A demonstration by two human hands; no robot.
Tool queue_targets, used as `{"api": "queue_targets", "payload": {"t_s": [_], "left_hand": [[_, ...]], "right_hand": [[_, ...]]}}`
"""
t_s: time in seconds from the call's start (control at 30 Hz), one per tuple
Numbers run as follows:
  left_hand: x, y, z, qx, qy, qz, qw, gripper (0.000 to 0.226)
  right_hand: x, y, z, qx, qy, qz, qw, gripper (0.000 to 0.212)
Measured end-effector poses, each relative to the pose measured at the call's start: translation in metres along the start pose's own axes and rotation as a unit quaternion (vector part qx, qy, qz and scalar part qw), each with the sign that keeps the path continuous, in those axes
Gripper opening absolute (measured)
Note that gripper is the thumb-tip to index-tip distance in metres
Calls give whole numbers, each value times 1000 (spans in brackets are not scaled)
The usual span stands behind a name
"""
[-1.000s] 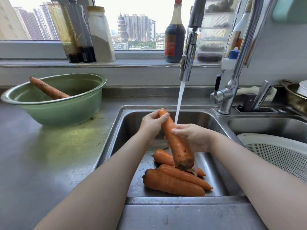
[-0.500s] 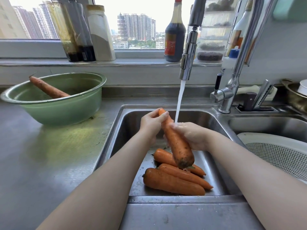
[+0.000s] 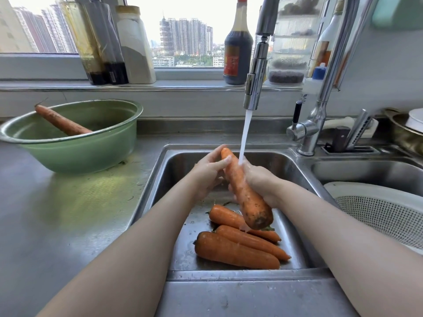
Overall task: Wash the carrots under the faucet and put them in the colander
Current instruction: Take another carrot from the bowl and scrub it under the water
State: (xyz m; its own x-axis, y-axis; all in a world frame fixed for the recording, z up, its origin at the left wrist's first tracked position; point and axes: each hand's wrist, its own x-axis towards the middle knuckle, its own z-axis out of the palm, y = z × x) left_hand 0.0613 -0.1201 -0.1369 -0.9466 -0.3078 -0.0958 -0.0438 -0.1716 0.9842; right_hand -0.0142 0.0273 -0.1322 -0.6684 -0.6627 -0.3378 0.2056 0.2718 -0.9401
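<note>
The held carrot (image 3: 246, 195) is over the sink (image 3: 295, 170), under the stream (image 3: 244, 133) from the faucet (image 3: 256, 72). Both grips are clamped on it. The left grip (image 3: 209, 171) has its fingers curled over the thin end. The right grip (image 3: 259, 183) wraps the middle from the right side, and the water lands where its fingers meet the carrot.

The carrot's long axis runs steeply tilted. The thin tip points up and away toward the window, and the thick end points down and toward the person. That thick end hangs just above three more carrots (image 3: 238, 252) lying on the sink floor.

Dark specks show on the thick end, so the rinse looks unfinished there. To do this well, I would turn the carrot about its long axis under the water. The right grip should rub down toward the thick end, or the carrot should slide up until that end meets the stream. A wet carrot is slippery, so one grip should hold firm while the other rubs, and all of it should stay over the sink.

The colander (image 3: 377, 209) sits in the basin to the right, near the right forearm, with no carrot visible in it. One carrot (image 3: 61, 122) leans in the green bowl (image 3: 75, 154) on the tabletop (image 3: 68, 213) to the left.
</note>
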Motion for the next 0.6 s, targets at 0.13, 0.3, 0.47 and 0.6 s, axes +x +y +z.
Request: {"api": "queue_targets", "payload": {"t_s": [0.13, 0.3, 0.47, 0.6], "left_hand": [[-2, -1, 5, -12, 31, -14, 999, 33], [0, 2, 12, -19, 110, -4, 994, 30], [-2, -2, 18, -23, 117, 6, 993, 35], [-4, 0, 23, -51, 129, -13, 990, 37]], "right_hand": [[-1, 2, -6, 29, -23, 25, 999, 55], [3, 7, -14, 27, -67, 4, 997, 41], [7, 9, -9, -60, -2, -17, 998, 67], [8, 6, -6, -49, -11, -10, 999, 75]]}}
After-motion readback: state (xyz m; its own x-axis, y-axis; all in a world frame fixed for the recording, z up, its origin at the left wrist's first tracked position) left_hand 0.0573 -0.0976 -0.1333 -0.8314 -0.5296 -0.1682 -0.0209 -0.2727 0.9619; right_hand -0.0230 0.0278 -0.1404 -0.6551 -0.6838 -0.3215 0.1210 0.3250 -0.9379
